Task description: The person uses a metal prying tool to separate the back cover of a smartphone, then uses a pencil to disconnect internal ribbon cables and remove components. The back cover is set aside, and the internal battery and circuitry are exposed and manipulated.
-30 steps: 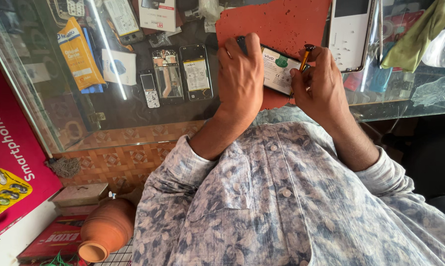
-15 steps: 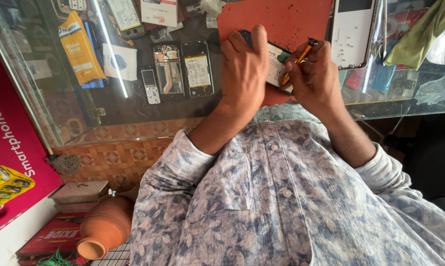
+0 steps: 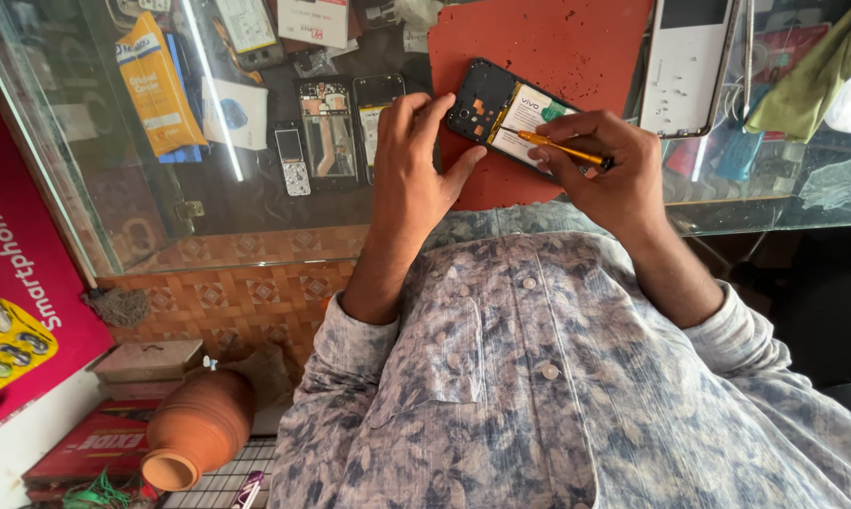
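Note:
A black phone (image 3: 501, 108) with its back cover off lies on a red mat (image 3: 557, 47) on the glass counter (image 3: 256, 203). Its battery and circuit board are exposed. My left hand (image 3: 414, 165) rests on the mat with its fingertips touching the phone's left end. My right hand (image 3: 606, 170) grips a thin orange screwdriver (image 3: 557, 147). The screwdriver's tip points left over the phone's battery area.
A white phone panel (image 3: 691, 66) lies to the right of the mat, with a green cloth (image 3: 812, 75) beyond it. Under the glass sit opened phones (image 3: 329, 127), a small handset and an orange packet (image 3: 157, 85). A clay pot (image 3: 195, 429) and red boxes are at lower left.
My hands have drawn back off the phone, so its open back now shows. The screwdriver has swung from upright to lying across the phone, pointing left.

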